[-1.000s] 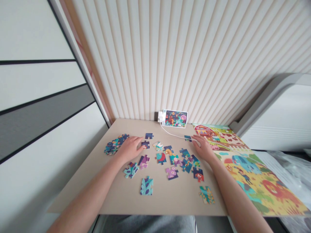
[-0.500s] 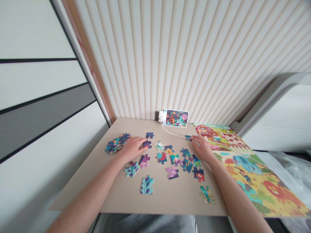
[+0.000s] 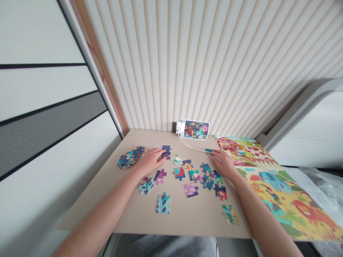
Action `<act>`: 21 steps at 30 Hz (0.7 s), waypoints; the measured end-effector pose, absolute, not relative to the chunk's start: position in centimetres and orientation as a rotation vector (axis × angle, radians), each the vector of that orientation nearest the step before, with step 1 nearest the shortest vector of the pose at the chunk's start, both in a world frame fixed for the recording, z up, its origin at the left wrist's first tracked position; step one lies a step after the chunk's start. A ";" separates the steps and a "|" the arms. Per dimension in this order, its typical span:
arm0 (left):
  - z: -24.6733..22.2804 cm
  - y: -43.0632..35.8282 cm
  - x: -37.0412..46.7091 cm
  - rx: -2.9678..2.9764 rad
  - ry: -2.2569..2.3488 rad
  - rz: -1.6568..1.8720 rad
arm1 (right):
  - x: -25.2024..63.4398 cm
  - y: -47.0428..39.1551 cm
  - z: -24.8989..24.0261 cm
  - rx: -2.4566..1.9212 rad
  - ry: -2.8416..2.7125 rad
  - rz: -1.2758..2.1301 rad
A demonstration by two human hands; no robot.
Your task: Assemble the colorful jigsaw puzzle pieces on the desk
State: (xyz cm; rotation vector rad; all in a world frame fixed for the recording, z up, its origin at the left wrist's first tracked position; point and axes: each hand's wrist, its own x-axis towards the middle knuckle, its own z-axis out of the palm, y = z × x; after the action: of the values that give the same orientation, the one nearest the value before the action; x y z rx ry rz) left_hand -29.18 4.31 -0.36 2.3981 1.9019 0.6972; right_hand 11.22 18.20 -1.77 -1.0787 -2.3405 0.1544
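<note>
My left hand (image 3: pixel 151 160) has its fingers and thumb on the left side of a dark blue puzzle piece with a red figure (image 3: pixel 166 156). That piece meets a plain dark blue piece (image 3: pixel 166 147) directly above it. My right hand (image 3: pixel 224 164) lies palm down with its fingers stretched out, the fingertips at another dark blue piece (image 3: pixel 209 151) beside the white cable. Between the hands are a white-and-teal piece (image 3: pixel 176 160), a piece with a red curve (image 3: pixel 179 173) and a joined-looking group of blue pieces (image 3: pixel 207 181).
A pile of puzzle pieces (image 3: pixel 128 158) lies left of my left hand. A picture card (image 3: pixel 195 130) leans at the wall by a white charger (image 3: pixel 178 127), whose cable (image 3: pixel 190 147) runs right. Two picture boards, farm (image 3: pixel 242 151) and animals (image 3: pixel 292 203), lie at right.
My left hand has pushed the piece with the red figure up and slightly right, closing the gap to the plain dark blue piece. My right hand has stayed nearly in place.
</note>
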 end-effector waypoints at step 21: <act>-1.0 4.3 -30.3 2.406 1.877 0.672 | 11.3 18.3 -2.0 -1.106 -2.362 0.190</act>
State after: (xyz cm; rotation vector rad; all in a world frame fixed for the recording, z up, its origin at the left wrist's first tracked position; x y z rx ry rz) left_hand -30.31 4.26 -1.05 2.4060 1.8768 0.6724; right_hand 11.34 18.32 -1.97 -1.1055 -2.3623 0.1904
